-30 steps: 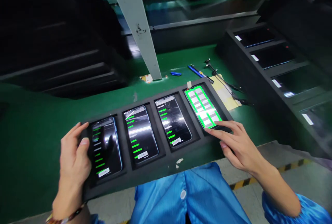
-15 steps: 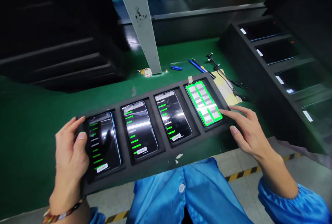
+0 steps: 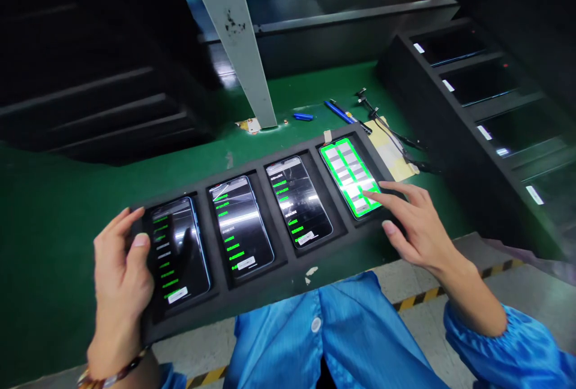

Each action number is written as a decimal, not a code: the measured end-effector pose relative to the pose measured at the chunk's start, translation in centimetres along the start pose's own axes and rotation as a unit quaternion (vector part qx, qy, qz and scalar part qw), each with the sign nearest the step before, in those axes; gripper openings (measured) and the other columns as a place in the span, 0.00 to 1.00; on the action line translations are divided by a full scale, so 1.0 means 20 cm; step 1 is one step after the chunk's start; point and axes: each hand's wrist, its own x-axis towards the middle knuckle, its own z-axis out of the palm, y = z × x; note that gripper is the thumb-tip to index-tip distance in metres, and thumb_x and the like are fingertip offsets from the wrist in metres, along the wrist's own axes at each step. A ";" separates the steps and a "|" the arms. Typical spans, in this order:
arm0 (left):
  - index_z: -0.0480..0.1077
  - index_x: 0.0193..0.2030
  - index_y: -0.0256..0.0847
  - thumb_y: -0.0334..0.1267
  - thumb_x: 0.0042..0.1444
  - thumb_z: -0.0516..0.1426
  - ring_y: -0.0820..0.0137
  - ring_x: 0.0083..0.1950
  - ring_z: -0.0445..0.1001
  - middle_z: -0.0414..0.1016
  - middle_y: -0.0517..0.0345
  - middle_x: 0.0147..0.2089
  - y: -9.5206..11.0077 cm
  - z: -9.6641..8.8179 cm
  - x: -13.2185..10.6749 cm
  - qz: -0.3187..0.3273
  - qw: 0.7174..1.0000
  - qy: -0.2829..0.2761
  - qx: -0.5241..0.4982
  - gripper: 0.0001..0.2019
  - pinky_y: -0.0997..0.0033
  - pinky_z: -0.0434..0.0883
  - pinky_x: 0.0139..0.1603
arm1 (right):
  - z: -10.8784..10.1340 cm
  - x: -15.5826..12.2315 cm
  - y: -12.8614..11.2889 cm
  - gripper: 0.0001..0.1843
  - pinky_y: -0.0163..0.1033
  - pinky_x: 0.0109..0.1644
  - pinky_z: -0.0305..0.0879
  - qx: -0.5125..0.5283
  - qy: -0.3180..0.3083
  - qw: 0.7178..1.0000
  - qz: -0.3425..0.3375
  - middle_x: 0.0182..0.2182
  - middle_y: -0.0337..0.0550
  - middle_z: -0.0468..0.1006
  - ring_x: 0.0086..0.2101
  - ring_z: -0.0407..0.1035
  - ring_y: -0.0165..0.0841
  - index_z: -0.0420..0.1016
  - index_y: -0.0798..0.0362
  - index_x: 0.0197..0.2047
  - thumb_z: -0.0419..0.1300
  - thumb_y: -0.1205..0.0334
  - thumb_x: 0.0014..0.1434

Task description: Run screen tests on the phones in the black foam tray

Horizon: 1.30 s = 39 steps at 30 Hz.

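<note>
A black tray (image 3: 213,242) lies at a slant along the bench edge with several phones in its recesses. At its left end, my left hand (image 3: 121,269) grips the tray, thumb on top and the fingers partly hidden. My right hand (image 3: 416,224) has its fingers stretched out, the index fingertip on the screen of the rightmost phone (image 3: 346,167). That screen shows green bands around white and grey blocks. Dark screens with green and white text lines show on the left phone (image 3: 182,251), the second phone (image 3: 240,224) and the third phone (image 3: 299,200).
Blue pens (image 3: 339,111), a blue cap (image 3: 303,116), black cables (image 3: 391,131) and a yellow sheet (image 3: 382,149) lie behind the tray. A grey post (image 3: 238,41) rises from the green bench (image 3: 58,197). Dark stacked trays (image 3: 90,107) stand left; another phone-filled tray (image 3: 405,77) stands right.
My right hand has moved left, its index finger sliding from the screen's right edge towards its lower middle. My left hand stays at the tray's end.
</note>
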 end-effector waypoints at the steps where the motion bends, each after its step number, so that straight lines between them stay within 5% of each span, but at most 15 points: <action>1: 0.71 0.76 0.38 0.59 0.75 0.51 0.42 0.80 0.65 0.69 0.34 0.76 0.00 0.00 0.00 0.002 1.000 0.000 0.001 0.34 0.29 0.61 0.80 | -0.01 -0.01 0.02 0.26 0.59 0.63 0.61 -0.011 0.008 1.000 0.018 0.62 0.52 0.82 0.67 0.67 0.52 0.68 0.48 0.74 0.49 0.54 0.78; 5: 0.71 0.75 0.39 0.58 0.75 0.51 0.44 0.80 0.65 0.70 0.35 0.76 -0.02 0.01 0.00 0.012 1.000 0.006 0.005 0.32 0.31 0.60 0.81 | -0.01 0.01 0.02 0.25 0.59 0.63 0.61 -0.027 0.018 0.999 0.039 0.61 0.50 0.82 0.67 0.68 0.52 0.66 0.47 0.75 0.50 0.56 0.78; 12: 0.71 0.75 0.37 0.57 0.75 0.51 0.45 0.80 0.65 0.69 0.35 0.76 0.00 0.00 -0.01 -0.002 1.000 0.004 -0.002 0.32 0.33 0.61 0.81 | 0.07 0.15 -0.10 0.28 0.59 0.68 0.60 0.013 -0.021 0.999 -0.033 0.68 0.46 0.79 0.70 0.63 0.52 0.64 0.47 0.76 0.53 0.60 0.76; 20: 0.71 0.75 0.40 0.57 0.75 0.51 0.47 0.81 0.64 0.69 0.37 0.77 0.01 0.00 -0.01 -0.006 1.000 0.001 0.006 0.31 0.35 0.61 0.82 | 0.01 0.08 0.03 0.27 0.63 0.64 0.62 -0.050 0.020 0.995 0.080 0.60 0.48 0.83 0.69 0.65 0.56 0.66 0.43 0.76 0.51 0.57 0.77; 29: 0.71 0.75 0.40 0.57 0.75 0.52 0.45 0.80 0.66 0.70 0.37 0.76 0.01 0.00 -0.01 -0.002 1.000 0.003 0.010 0.31 0.34 0.61 0.81 | 0.08 0.22 -0.11 0.27 0.59 0.68 0.61 -0.012 -0.022 1.000 0.003 0.67 0.43 0.80 0.71 0.62 0.51 0.65 0.44 0.76 0.51 0.62 0.77; 35: 0.71 0.75 0.38 0.56 0.76 0.52 0.45 0.80 0.65 0.69 0.36 0.76 0.00 0.00 -0.01 0.003 1.000 0.006 0.005 0.31 0.35 0.61 0.82 | 0.03 0.17 0.00 0.26 0.62 0.63 0.63 -0.062 0.024 0.995 0.080 0.59 0.47 0.84 0.69 0.65 0.55 0.67 0.43 0.75 0.50 0.60 0.77; 39: 0.71 0.75 0.40 0.56 0.75 0.53 0.46 0.80 0.65 0.69 0.38 0.77 -0.01 0.00 -0.02 0.001 1.000 0.007 0.004 0.30 0.34 0.61 0.82 | 0.06 0.21 -0.03 0.29 0.64 0.67 0.62 -0.038 0.026 0.997 0.063 0.60 0.46 0.84 0.69 0.65 0.55 0.64 0.42 0.78 0.51 0.61 0.77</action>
